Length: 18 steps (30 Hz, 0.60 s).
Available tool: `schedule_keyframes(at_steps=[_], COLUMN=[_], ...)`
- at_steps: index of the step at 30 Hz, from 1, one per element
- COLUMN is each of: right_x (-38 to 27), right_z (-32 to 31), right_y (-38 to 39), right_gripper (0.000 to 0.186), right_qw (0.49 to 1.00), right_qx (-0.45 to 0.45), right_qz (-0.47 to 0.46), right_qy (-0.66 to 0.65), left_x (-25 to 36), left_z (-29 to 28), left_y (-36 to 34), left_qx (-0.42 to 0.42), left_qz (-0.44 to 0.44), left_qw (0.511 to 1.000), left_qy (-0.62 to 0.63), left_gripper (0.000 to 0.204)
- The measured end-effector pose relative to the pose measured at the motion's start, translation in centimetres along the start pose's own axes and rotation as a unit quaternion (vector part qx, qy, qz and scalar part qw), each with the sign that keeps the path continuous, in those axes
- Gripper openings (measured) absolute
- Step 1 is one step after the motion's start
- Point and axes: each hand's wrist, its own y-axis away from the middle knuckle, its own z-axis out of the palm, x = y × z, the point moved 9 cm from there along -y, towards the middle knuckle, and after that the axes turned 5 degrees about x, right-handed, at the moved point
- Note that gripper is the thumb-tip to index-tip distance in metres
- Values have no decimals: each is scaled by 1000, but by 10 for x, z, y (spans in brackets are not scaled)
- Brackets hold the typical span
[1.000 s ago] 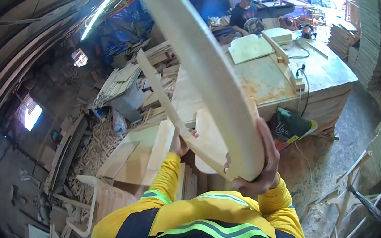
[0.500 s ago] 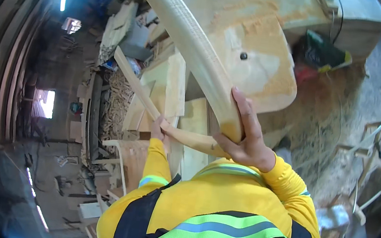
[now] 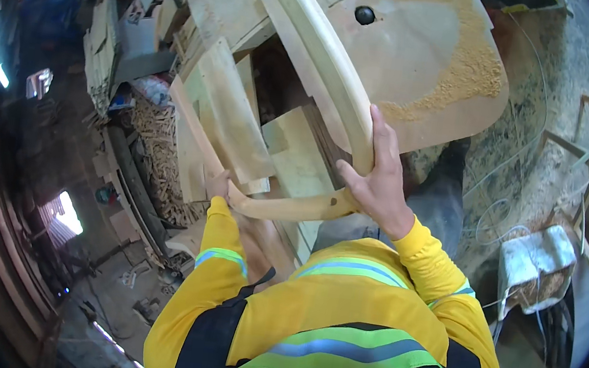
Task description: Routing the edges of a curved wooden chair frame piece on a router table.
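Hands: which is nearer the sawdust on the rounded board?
The right hand, on the right side of the wooden frame; the left hand, on its left side, is farther from the sawdust.

Both hands on a pale wooden frame (image 3: 295,208), curved, roughly U-shaped. Left hand (image 3: 219,184) closed round its left bend, forearm raised from below. Right hand (image 3: 381,184) at the right-hand corner, thumb inside, fingers along the outer edge; dark mark on the wood just beside it. The right limb runs up over a tabletop (image 3: 422,45), rounded at its near right corner, a black knob (image 3: 364,15) set in it, sawdust (image 3: 462,79) banked along the right edge. Left of it, boards (image 3: 232,121) overlap; farther left, a heap of offcuts (image 3: 155,141). Lower right: white tub (image 3: 536,254), brown shavings inside, thin cable (image 3: 506,166) looping over the floor nearby. Yellow shirt (image 3: 355,287), reflective bands.
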Motion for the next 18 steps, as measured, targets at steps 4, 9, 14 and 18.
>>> schedule_keyframes(at_steps=[4, 9, 14, 18], right_x=[63, 94, 110, 116], right_z=[17, 8, 2, 0], right_y=[-5, -19, -33, -43], right_gripper=[87, 85, 82, 81], right_qw=[995, 987, 983, 981], right_qx=[53, 84, 87, 90], right_qz=[74, 63, 52, 44], right_qy=[35, 121, 153, 169], left_x=[23, 33, 39, 42], left_z=[49, 64, 66, 64], left_y=[2, 19, 33, 29], left_qx=[-56, -60, -58, -42], left_qz=[23, 24, -1, -31], left_qw=[997, 997, 998, 998], left_qy=[-42, 43, 37, -26], left_gripper=[57, 69, 73, 68])
